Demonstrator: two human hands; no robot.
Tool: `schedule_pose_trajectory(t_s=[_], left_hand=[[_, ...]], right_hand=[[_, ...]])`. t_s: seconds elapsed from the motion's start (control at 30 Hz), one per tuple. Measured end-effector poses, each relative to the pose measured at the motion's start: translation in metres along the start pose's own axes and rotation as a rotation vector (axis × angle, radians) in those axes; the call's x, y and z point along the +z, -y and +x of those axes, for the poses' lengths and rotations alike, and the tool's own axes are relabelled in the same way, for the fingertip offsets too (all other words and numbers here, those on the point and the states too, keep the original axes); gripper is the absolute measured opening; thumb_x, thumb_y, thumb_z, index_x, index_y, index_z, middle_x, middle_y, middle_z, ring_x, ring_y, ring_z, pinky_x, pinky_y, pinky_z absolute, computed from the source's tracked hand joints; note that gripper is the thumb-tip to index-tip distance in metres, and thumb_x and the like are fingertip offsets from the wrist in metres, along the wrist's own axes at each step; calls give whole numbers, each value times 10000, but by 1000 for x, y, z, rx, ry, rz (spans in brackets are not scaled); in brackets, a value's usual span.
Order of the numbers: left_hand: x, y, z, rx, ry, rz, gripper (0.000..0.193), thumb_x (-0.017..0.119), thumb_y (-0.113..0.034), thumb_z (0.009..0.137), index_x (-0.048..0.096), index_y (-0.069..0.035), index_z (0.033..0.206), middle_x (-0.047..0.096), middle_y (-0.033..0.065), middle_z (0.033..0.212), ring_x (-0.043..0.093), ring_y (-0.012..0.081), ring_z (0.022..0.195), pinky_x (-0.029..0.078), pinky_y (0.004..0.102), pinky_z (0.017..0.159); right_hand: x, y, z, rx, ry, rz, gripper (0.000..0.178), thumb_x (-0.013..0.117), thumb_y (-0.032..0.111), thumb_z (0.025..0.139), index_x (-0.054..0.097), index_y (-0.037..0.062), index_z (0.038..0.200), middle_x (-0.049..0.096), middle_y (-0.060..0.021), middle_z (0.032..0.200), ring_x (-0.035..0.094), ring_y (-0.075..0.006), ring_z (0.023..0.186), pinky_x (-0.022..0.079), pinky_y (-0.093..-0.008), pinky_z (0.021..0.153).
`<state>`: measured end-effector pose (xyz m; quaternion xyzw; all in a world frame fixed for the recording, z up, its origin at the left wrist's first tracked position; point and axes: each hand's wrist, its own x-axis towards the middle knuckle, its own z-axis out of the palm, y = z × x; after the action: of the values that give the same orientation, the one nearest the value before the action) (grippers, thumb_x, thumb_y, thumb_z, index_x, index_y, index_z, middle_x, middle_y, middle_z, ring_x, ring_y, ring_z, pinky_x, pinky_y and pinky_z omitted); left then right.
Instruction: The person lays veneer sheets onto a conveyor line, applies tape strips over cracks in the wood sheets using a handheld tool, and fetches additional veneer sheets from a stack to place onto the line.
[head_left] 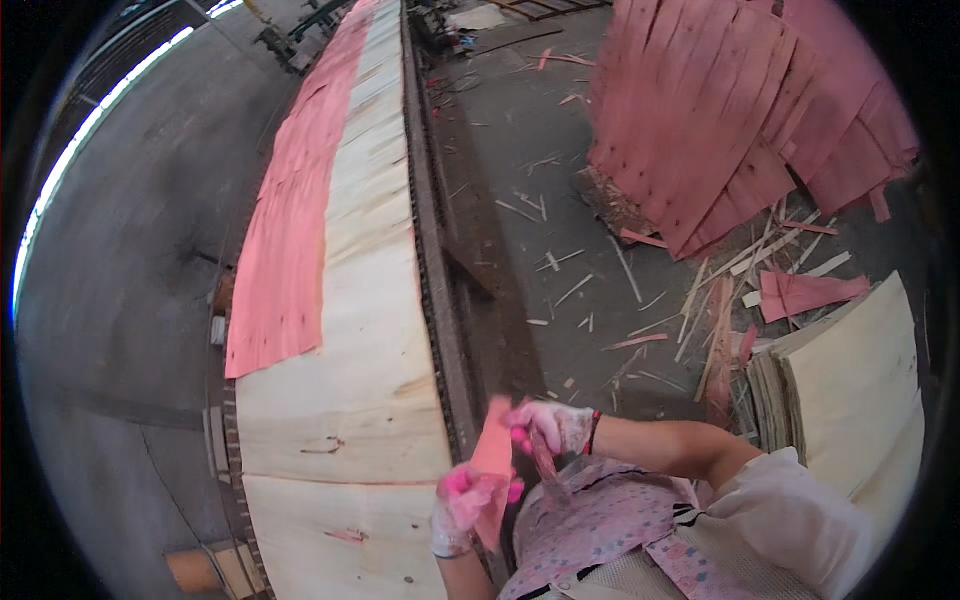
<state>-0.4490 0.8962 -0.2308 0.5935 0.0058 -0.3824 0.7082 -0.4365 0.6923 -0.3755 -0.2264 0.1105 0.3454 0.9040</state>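
Note:
My left hand [462, 508], in a white glove stained pink at the fingers, is closed on a narrow pink piece of wood veneer [493, 455]. My right hand [556, 428], gloved the same way, pinches a thin reddish-brown strip [545, 462] that hangs toward my apron; its kind is blurred. The fingers of that hand are close to the upper end of the pink piece; whether they touch it I cannot tell. Both hands are in front of my body, by the right edge of a long bench covered with pale veneer sheets [350, 410].
Pink veneer sheets [285, 270] lie along the bench's left side. A dark rail [425, 200] edges its right side. On the right stand a large pink veneer stack [690, 120] and a pale sheet stack [860, 370]. Wood scraps [625, 270] litter the floor between.

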Motion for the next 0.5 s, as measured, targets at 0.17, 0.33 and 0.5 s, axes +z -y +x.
schedule_pose_trajectory(t_s=[0.17,0.33,0.5], left_hand=[[72,-59,92,-108,144,58,180,629,-45,815,591,50,964,644,129,904,630,246,864,519,355,824],[36,-59,179,-142,-173,391,71,609,-76,845,593,-11,867,643,91,862,624,189,806,520,325,746],[-7,-42,327,644,-12,676,110,559,-107,856,621,-37,914,634,50,834,614,160,738,495,274,616]], right_hand=[[-36,45,-12,-214,-87,17,230,548,280,900,601,68,827,628,-65,672,596,-196,546,480,-338,482],[1,177,-35,-761,-673,-25,146,656,193,839,613,55,861,622,-43,733,589,-134,618,485,-262,549],[47,248,-1,-1163,-315,-1427,238,667,105,741,645,145,975,655,-62,852,638,-228,750,512,-322,659]])
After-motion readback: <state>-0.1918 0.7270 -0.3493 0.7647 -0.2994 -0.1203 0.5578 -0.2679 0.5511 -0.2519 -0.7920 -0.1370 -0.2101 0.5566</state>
